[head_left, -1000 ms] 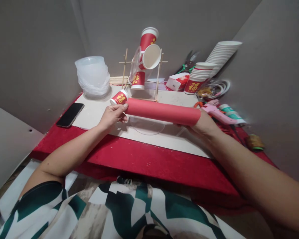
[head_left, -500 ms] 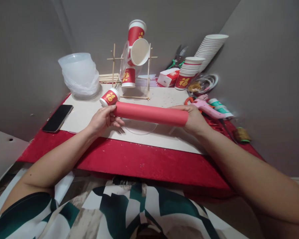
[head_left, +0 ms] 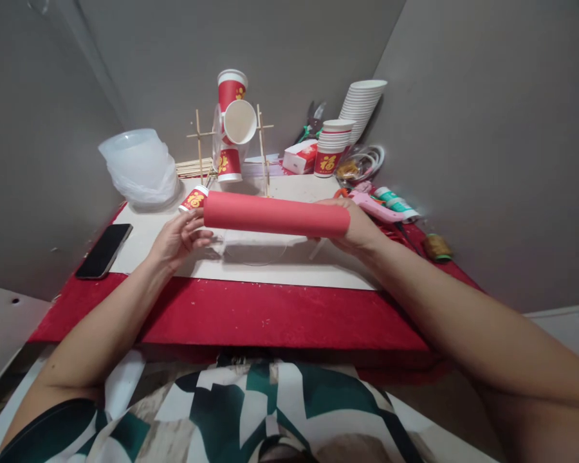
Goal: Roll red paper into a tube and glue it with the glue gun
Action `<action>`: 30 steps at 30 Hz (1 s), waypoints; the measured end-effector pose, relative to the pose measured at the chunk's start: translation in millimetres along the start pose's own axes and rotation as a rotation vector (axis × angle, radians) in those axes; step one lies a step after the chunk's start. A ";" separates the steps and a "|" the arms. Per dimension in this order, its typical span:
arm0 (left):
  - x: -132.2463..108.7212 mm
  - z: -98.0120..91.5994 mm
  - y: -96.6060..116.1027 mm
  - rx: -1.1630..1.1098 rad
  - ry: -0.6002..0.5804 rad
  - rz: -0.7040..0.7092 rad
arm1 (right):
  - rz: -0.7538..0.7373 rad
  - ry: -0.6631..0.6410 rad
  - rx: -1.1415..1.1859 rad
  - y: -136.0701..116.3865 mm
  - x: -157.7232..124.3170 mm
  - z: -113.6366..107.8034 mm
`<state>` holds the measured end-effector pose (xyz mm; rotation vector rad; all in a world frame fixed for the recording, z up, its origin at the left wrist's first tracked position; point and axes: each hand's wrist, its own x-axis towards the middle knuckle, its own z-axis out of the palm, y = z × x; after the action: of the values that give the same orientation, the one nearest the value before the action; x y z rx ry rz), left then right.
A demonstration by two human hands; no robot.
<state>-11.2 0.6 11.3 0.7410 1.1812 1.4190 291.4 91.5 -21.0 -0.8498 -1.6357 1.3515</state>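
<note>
I hold a red paper roll (head_left: pixel 276 217) level above the table, one hand at each end. My left hand (head_left: pixel 176 238) pinches its left end with the fingers curled. The right end sits in my right hand (head_left: pixel 354 225), whose fingers wrap round it. Under the roll lies a clear round disc (head_left: pixel 255 249) on a pale board (head_left: pixel 174 222). A small red cup (head_left: pixel 193 199) lies on its side just behind the roll's left end.
A stick frame with red cups (head_left: pixel 231 132) stands at the back. White plastic bag (head_left: pixel 139 166) at back left, black phone (head_left: pixel 104 250) at left. Cup stacks (head_left: pixel 332 146), a pink glue gun (head_left: pixel 383 209) and a thread spool (head_left: pixel 437 247) crowd the right. Grey walls enclose the table.
Both hands have kept hold of the roll and it stays level. The view has swung, so everything sits further left in the picture.
</note>
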 end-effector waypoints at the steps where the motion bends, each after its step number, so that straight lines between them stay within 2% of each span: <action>1: -0.1 -0.7 0.1 0.007 -0.043 -0.066 | 0.000 -0.014 0.006 -0.8 -0.8 0.7; 4: -2.1 -1.8 -1.0 0.037 -0.152 -0.203 | 0.044 -0.059 0.046 -2.1 -2.9 2.3; 8: -2.1 -2.0 -7.7 0.085 -0.243 -0.240 | 0.185 -0.094 0.073 -1.1 -5.2 3.8; 11: -1.6 -0.2 -15.1 0.108 -0.290 -0.290 | 0.217 -0.120 0.038 -0.5 -7.4 6.0; 17: -7.4 3.1 -22.2 0.183 -0.230 -0.399 | 0.220 -0.149 0.011 -1.4 -9.5 10.2; 25: -10.0 11.1 -20.0 0.184 -0.218 -0.359 | 0.188 -0.186 0.046 -2.2 -8.2 9.4; 30: -6.7 9.3 -22.4 0.184 -0.215 -0.332 | 0.193 -0.186 0.078 -5.8 -8.8 12.1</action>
<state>6.4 -5.4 -5.6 0.7632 1.2111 0.9418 284.2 77.5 -17.8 -0.8751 -1.6621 1.6601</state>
